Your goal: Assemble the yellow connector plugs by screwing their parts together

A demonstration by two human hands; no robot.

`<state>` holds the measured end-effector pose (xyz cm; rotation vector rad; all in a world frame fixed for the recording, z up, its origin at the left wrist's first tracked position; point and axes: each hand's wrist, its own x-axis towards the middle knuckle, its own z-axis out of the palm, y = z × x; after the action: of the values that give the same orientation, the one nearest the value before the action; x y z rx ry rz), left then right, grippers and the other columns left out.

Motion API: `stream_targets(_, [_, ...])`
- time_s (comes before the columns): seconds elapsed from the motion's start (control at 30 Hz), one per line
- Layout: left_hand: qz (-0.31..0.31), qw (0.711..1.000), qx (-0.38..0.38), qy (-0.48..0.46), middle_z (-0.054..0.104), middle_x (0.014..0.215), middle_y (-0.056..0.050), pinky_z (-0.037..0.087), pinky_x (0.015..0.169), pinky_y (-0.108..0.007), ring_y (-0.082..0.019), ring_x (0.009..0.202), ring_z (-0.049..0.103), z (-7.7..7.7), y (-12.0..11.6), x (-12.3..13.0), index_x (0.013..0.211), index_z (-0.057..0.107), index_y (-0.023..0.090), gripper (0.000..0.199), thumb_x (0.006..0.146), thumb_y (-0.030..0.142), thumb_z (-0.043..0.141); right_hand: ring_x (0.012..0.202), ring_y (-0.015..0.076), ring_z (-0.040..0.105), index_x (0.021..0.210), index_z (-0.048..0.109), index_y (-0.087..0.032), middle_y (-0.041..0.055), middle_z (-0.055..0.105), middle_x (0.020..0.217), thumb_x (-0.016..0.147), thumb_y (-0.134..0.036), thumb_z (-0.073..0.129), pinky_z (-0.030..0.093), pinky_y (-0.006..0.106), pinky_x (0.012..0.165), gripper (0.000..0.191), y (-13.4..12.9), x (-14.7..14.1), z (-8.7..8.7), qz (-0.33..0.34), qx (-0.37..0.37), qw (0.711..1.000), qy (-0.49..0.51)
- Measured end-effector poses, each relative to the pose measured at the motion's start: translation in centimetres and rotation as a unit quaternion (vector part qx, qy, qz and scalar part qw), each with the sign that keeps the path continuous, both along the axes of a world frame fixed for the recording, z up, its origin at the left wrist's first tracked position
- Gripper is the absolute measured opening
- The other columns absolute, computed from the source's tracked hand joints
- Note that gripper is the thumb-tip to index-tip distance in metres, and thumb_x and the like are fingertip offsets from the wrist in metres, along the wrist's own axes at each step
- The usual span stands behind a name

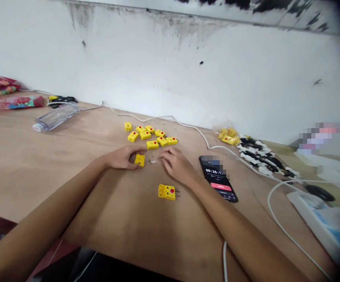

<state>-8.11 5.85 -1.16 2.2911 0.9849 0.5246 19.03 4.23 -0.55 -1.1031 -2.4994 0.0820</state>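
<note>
My left hand [123, 157] rests on the table with thumb and fingers curved around a yellow plug shell [139, 160], its inner side facing up. Its thumb and forefinger are at the shell's edges. My right hand [174, 162] has its fingers bent together near some tiny metal parts and a small white piece [153, 161]; whatever is in its fingertips is too small to make out. Closer to me lies an opened yellow two-pin plug [167, 192] with a red dot, pins to the right. Beyond my hands, several closed yellow plugs [145, 135] lie in a loose group.
A phone [218, 178] showing a timer lies beside my right forearm. A white cable [211, 145] runs along the wall and down the right side. At left are a clear bottle [57, 116] and coloured bags [18, 102]; at right, bagged yellow plugs [229, 136] and black-and-white bundles [259, 153].
</note>
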Motion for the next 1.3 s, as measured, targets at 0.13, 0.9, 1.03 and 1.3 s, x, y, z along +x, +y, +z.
stream_targets(0.13, [-0.007, 0.999, -0.018, -0.044, 0.062, 0.133, -0.012, 0.053, 0.095, -0.038, -0.025, 0.115, 0.063, 0.3, 0.3, 0.0, 0.140, 0.051, 0.020, 0.059, 0.084, 0.032, 0.068, 0.104, 0.0212, 0.059, 0.108, 0.071, -0.014, 0.0129, 0.064, 0.111, 0.098, -0.015, 0.046, 0.046, 0.037, 0.095, 0.027, 0.1, -1.0, -0.3, 0.045, -0.012, 0.998, -0.031])
stream_targets(0.9, [-0.052, 0.981, 0.102, -0.156, 0.075, 0.094, -0.005, 0.051, 0.076, -0.025, -0.014, 0.082, 0.067, 1.4, -3.9, 3.8, 0.099, 0.071, 0.015, 0.015, 0.093, 0.022, 0.060, 0.091, 0.0188, 0.059, 0.096, 0.062, -0.019, 0.0061, 0.068, 0.095, 0.099, -0.016, 0.051, 0.049, 0.035, 0.088, 0.011, -3.2, 1.2, 0.4, 0.116, 0.024, 0.988, 0.102])
stream_targets(1.03, [-0.081, 0.977, 0.073, -0.183, 0.076, 0.095, -0.005, 0.052, 0.077, -0.023, -0.013, 0.083, 0.068, 0.9, -4.5, 4.8, 0.101, 0.072, 0.016, 0.013, 0.091, 0.021, 0.065, 0.088, 0.0174, 0.059, 0.096, 0.060, -0.019, 0.0058, 0.066, 0.094, 0.098, -0.014, 0.052, 0.047, 0.036, 0.090, 0.010, -4.1, 1.0, 0.4, 0.117, 0.044, 0.985, 0.115])
stream_targets(1.3, [-0.060, 0.968, 0.063, -0.235, 0.077, 0.091, -0.006, 0.054, 0.075, -0.023, -0.014, 0.081, 0.070, 1.0, -4.9, 5.0, 0.094, 0.075, 0.015, 0.009, 0.089, 0.019, 0.069, 0.084, 0.0155, 0.063, 0.093, 0.062, -0.020, 0.0046, 0.067, 0.090, 0.095, -0.016, 0.055, 0.050, 0.029, 0.078, 0.008, -4.8, 0.2, 0.6, 0.083, -0.063, 0.967, 0.234])
